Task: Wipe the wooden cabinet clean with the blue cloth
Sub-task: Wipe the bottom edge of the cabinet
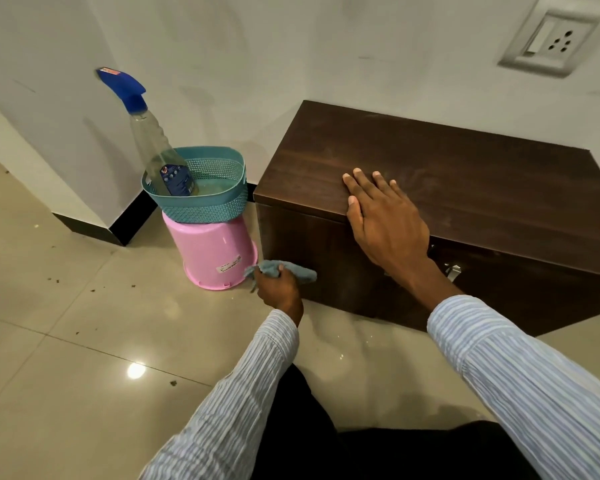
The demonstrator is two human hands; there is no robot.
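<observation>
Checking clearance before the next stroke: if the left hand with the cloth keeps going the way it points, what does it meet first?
Probably the wooden cabinet front: the left hand presses the blue cloth near it.

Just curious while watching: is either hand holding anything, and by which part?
The left hand grips the bunched middle of the blue cloth. The right hand rests flat on the cabinet, holding nothing.

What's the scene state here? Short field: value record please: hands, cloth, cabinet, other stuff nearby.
left hand: grips blue cloth, held against cabinet front, lower left
right hand: flat, fingers spread, rests on top front edge
wooden cabinet: dark brown, against wall, on floor
spray bottle: leaning in teal basket
pink bucket: upside down under basket
floor: tiled, scattered dark specks
wall socket: above cabinet
</observation>
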